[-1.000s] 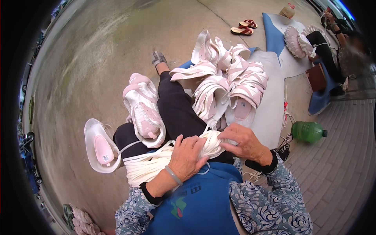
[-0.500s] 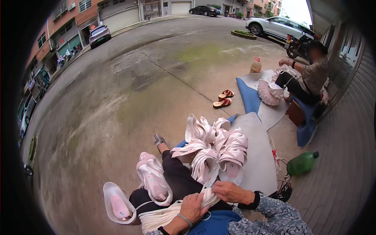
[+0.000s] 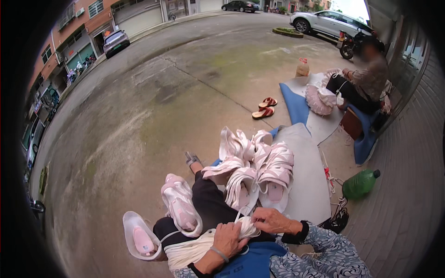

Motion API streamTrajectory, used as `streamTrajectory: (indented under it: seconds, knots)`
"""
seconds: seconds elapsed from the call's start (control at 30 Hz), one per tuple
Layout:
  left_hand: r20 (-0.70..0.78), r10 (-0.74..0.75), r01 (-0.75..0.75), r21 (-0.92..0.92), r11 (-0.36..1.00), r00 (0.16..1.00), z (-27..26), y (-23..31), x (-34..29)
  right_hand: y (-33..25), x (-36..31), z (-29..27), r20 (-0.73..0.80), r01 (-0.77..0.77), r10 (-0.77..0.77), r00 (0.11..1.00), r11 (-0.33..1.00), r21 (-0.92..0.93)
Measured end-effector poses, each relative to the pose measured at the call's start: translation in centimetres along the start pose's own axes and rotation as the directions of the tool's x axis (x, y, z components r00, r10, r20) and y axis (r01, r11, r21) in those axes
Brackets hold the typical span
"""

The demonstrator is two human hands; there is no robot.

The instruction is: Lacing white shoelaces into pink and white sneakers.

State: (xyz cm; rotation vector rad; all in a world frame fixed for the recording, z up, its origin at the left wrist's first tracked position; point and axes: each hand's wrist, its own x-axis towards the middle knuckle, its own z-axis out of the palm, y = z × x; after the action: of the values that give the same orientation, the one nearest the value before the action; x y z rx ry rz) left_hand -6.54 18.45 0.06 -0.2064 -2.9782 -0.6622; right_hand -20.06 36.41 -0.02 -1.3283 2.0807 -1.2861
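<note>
Handwork in the open air: a street-side yard of weathered concrete spreads ahead of the hands, with a silver car and a motorcycle parked far ahead to the right, brick-red buildings far ahead to the left, a grey wall to the right and pink-and-white shoe pieces piled just ahead.

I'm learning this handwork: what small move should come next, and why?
Probably ease one strand loose with the right hand, since it seems to pinch the bunched end of the cream cord bundle, while the left hand lies over the bundle and could steady it.
</note>
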Motion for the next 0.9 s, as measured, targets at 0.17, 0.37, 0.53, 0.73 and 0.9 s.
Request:
streamTrajectory:
  seconds: [0.17, 0.37, 0.53, 0.73, 0.9]
  knots:
    - [-0.047, -0.056, 0.046, -0.2, 0.979, 0.997, -0.3, -0.5, 1.2, -0.3, -0.1, -0.7, 0.042, -0.313, 0.327, 0.944, 0.848, 0.428]
    - [-0.001, -0.112, 0.109, -0.199, 0.974, 0.994, -0.4, -0.8, 1.6, -0.8, 0.5, -0.6, 0.184, -0.372, 0.366, 0.912, 0.553, 0.745]
    - [0.005, -0.059, 0.058, -0.201, 0.978, 0.998, 0.0, -0.6, 1.5, 0.4, 0.1, -1.4, 0.245, -0.48, 0.427, 0.87, 0.625, 0.615]
    - [0.022, -0.158, 0.16, -0.146, 0.976, 0.987, 0.4, -0.5, 0.7, 5.8, 0.7, -8.8, -0.246, -0.103, 0.586, 0.772, 0.497, 0.862]
    - [0.029, -0.045, 0.048, -0.143, 0.989, 0.999, 0.8, -0.3, 1.1, 15.7, -10.5, -35.9, -0.607, 0.221, 0.61, 0.509, 0.589, 0.777]
